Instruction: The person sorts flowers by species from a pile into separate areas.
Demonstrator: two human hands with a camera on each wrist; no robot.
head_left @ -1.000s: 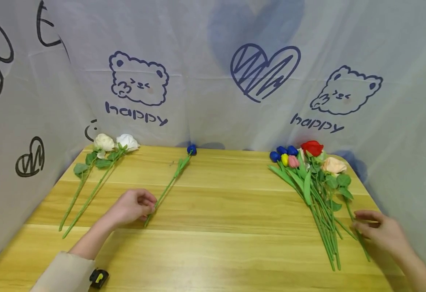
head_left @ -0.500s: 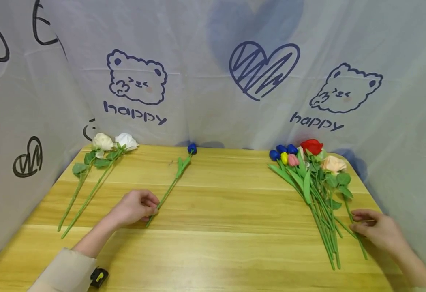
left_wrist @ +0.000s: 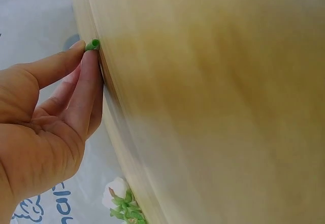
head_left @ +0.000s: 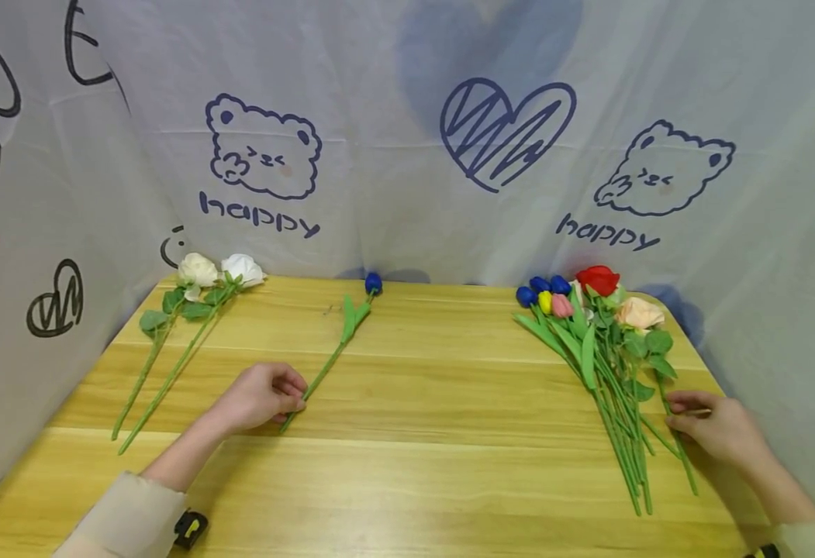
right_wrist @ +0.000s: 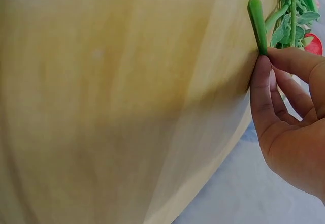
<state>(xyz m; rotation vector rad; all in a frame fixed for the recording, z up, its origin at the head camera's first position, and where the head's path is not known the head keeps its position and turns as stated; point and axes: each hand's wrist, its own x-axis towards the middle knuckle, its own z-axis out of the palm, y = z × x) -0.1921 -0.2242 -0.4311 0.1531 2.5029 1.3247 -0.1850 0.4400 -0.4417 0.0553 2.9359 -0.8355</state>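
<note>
A blue tulip (head_left: 374, 284) with a green stem lies slanted across the left-centre of the table. My left hand (head_left: 262, 397) pinches its lower stem between thumb and fingers; the cut stem end (left_wrist: 93, 44) pokes out in the left wrist view. On the right, my right hand (head_left: 716, 428) pinches a green stem (right_wrist: 258, 26) at the outer edge of a bunch of flowers. That stem appears to lead up to a peach rose (head_left: 640, 313), though leaves hide the join. Blue tulips (head_left: 540, 287), a yellow and a pink tulip, and a red rose (head_left: 598, 280) make up much of the bunch.
A cream rose (head_left: 198, 270) and a white rose (head_left: 243, 270) lie side by side at the table's left. Printed fabric (head_left: 393, 178) hangs behind and along both sides of the wooden table (head_left: 449, 480).
The blue tulip's head has shifted slightly right, and its leaves have turned, while my left hand has moved slightly right. My right hand has slid left with its stem, closer to the bunch.
</note>
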